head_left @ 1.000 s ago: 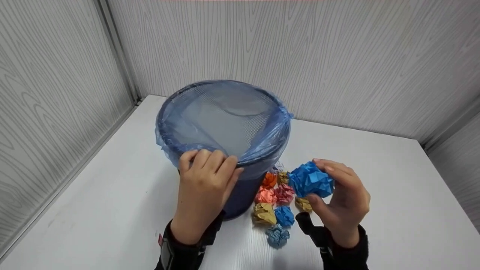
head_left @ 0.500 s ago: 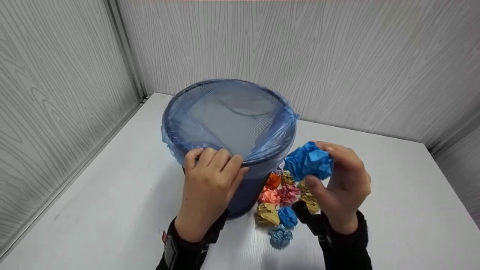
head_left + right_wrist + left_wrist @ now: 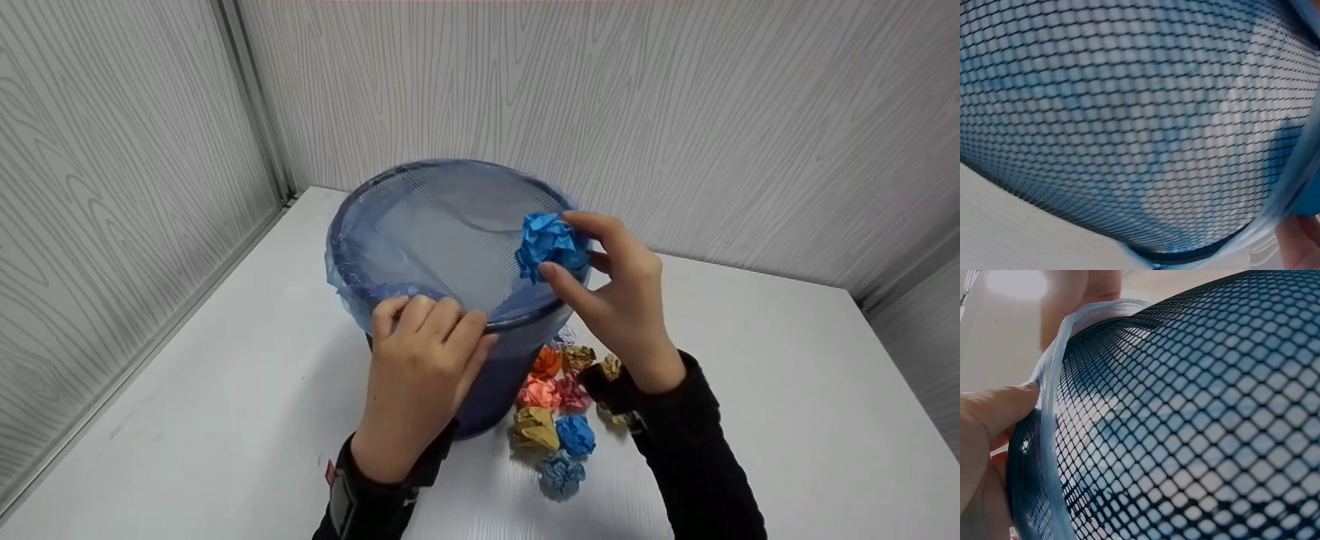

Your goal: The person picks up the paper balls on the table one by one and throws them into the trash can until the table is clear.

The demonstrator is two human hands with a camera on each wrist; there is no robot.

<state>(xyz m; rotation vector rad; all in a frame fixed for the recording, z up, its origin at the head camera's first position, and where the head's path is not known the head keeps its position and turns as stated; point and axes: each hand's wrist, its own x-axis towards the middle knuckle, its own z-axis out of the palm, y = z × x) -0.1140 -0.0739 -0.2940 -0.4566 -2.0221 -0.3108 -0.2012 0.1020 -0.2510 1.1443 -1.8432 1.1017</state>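
A dark mesh wastebasket (image 3: 491, 379) lined with a thin blue plastic bag (image 3: 352, 266) stands on the white table. My left hand (image 3: 420, 360) grips its near rim, fingers hooked over the edge and thumb outside; in the left wrist view the thumb (image 3: 1010, 402) lies against the bag's folded edge. A bright blue crumpled paper ball (image 3: 546, 246) is pinched between the thumb and fingers of my right hand (image 3: 619, 289), over the right side of the rim. Part of this ball shows at the right edge of the right wrist view, beyond the mesh wall (image 3: 1129, 112).
Several crumpled paper balls lie right of the basket's base: orange (image 3: 546, 362), pink (image 3: 538, 391), mustard (image 3: 534, 427), blue (image 3: 575, 434) and grey-blue (image 3: 561, 474). My right forearm partly covers others. Wood-grained panels (image 3: 480, 82) enclose the table (image 3: 247, 375) at the back and sides.
My right hand has carried the blue paper ball up and left, from above the loose balls to over the basket's right rim. The left hand keeps its grip on the rim.
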